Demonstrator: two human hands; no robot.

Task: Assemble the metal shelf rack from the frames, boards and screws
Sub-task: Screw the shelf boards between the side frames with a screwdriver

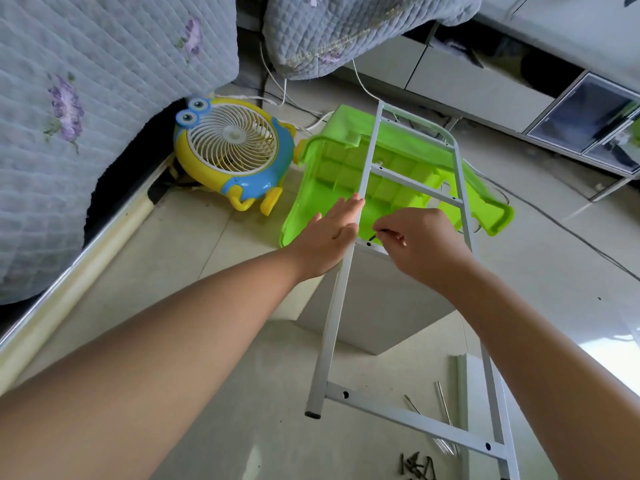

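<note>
The frame (346, 271) is showing matt grey painted metal. Behind it the green stool (398, 174) is gleaming as glossy plastic, and left of the stool the fan (235, 150) is shining, smooth plastic too. Below the frame, dark metal screws (417, 465) are lying on glossy tile.

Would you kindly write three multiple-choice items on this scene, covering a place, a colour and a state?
1. Where do the loose screws lie?
A. on the floor by the frame's foot end
B. inside the stool
C. on the quilt

2. What colour is the overturned plastic stool?
A. red
B. green
C. white

3. What is the right hand doing?
A. hanging idle
B. lying flat on the floor
C. pinching a dark screw at the metal frame

Answers: 1 A, they lie scattered there; 2 B, bright green; 3 C, its fingertips pinch the screw while the left hand rests on the rail.
</note>
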